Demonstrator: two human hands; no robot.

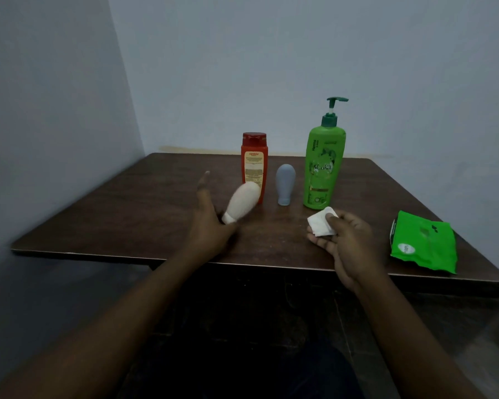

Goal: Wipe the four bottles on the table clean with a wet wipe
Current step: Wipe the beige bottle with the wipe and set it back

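On the dark table (121,214), toward the back, a red bottle (253,165), a grey tube (285,184) stood on its cap and a tall green pump bottle (323,168) make a row, left to right. In front of the red bottle, a cream bottle (242,203) tilts with its cap end down against your left hand (212,226). One finger points straight out, and blur hides whether the others clasp it. Your right hand (346,240), just before the pump bottle, pinches a folded white wipe (320,224) under the thumb. A green pack (424,246) lies near the table's right edge.
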